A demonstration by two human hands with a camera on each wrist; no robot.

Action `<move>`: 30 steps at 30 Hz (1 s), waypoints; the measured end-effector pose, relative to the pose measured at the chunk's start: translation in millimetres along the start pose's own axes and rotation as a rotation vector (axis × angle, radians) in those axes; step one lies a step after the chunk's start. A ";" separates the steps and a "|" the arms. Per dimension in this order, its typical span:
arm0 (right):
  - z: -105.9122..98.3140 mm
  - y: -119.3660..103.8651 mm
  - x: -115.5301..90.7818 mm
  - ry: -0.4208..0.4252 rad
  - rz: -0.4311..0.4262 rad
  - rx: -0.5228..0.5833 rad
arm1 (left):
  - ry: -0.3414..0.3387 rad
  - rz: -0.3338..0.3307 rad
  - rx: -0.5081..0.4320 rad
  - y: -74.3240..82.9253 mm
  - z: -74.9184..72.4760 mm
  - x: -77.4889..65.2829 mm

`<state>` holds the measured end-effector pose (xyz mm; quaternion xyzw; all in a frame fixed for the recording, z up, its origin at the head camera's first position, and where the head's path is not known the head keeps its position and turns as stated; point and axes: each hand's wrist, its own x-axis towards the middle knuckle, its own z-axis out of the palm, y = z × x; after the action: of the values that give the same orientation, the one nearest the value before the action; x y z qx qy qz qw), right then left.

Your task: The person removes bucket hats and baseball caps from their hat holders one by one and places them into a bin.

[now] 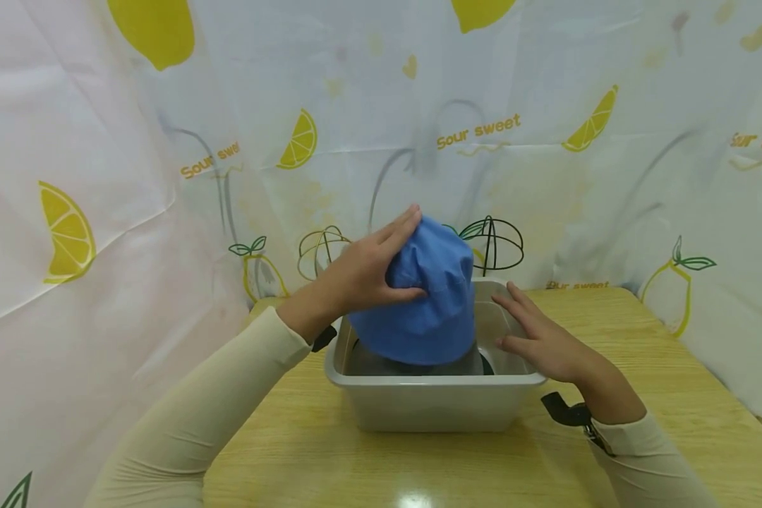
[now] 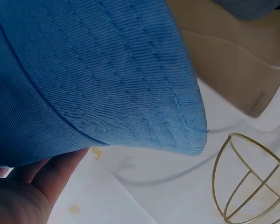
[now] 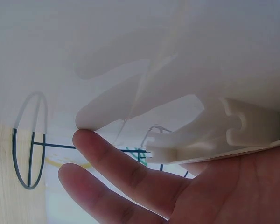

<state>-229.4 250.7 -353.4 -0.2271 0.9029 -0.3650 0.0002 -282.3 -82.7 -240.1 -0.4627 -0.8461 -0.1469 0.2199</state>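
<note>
A blue bucket hat is tilted over the light grey plastic bin, its brim low inside the rim. My left hand grips the crown, thumb across the front and fingers at the top and far side. In the left wrist view the stitched brim fills much of the picture, with fingers partly hidden behind the cloth. My right hand is at the bin's right rim, fingers spread and holding nothing. Under the hat, a grey item lies in the bin, mostly covered.
Behind the bin stand a gold wire stand and a black wire stand with domed tops. The bin sits on a wood-grain table. A white curtain with lemon prints hangs around the back and sides.
</note>
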 end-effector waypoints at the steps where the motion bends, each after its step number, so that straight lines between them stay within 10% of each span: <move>1: 0.0 0.4 0.2 0.001 -0.001 0.002 | -0.003 0.004 -0.003 1.0 0.5 -0.6; 30: -0.2 4.5 2.3 -0.012 0.005 0.004 | -0.081 0.033 -0.055 18.1 15.6 -15.6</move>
<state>-233.3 252.7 -355.8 -0.2272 0.9027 -0.3652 0.0069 -263.2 -77.3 -260.6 -0.4878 -0.8424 -0.1475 0.1752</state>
